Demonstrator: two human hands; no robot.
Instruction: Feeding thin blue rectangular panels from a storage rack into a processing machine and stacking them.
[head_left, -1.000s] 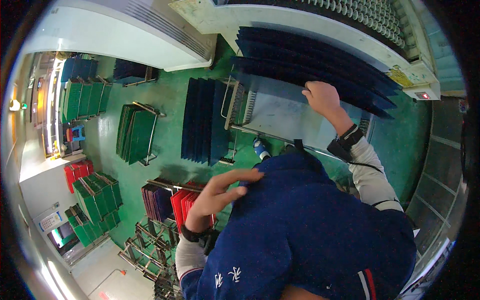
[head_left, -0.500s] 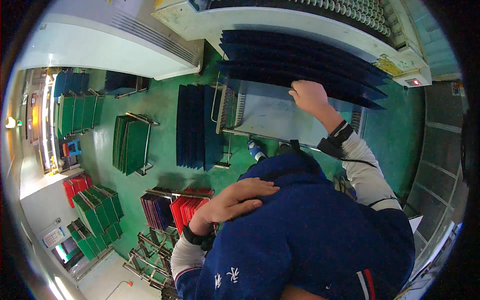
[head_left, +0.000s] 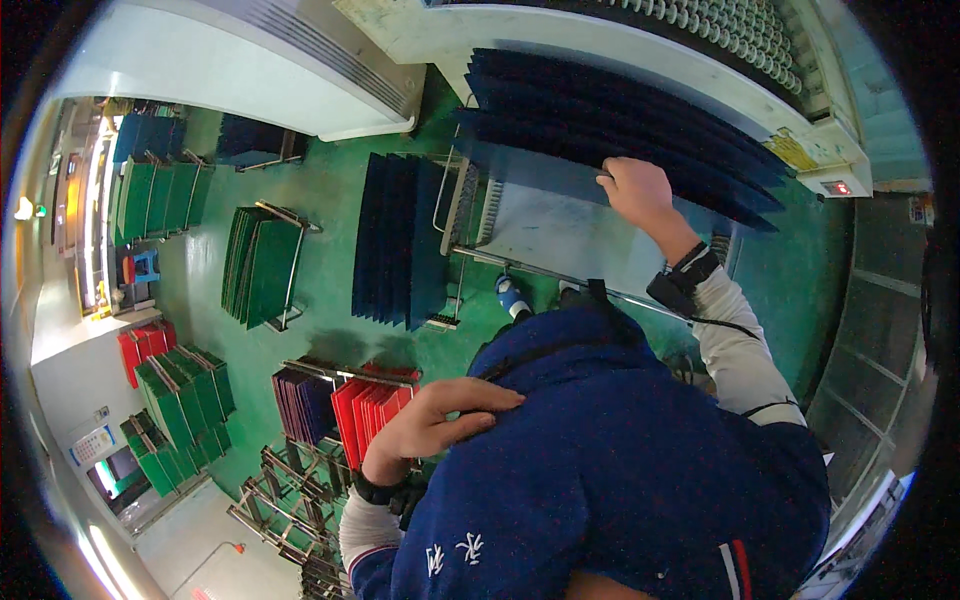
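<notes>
My right hand [head_left: 641, 192] is closed, its thumb and fingers pinching the top edge of a thin dark blue panel [head_left: 560, 172]. That panel is the nearest of several dark blue panels [head_left: 620, 130] standing on edge and fanned out in a wheeled rack [head_left: 462, 205]. Below the gripped edge shows a pale flat base within the rack. My left hand [head_left: 440, 418] rests against the front of my dark blue shirt [head_left: 600, 430], holding nothing, with its fingers stretched out. A dark strap and a small device sit on my right wrist.
A machine with rows of pale rollers [head_left: 740, 40] stands behind the rack. To the left, more racks hold dark blue panels [head_left: 395, 240], green panels [head_left: 262, 265] and red panels [head_left: 365, 410]. Bare metal racks [head_left: 290, 505] stand at lower left. A mesh partition [head_left: 875, 320] rises at right.
My left hand has shifted slightly left and down across my shirt. My right hand stays at the panel's top edge. The whole view has swung a little.
</notes>
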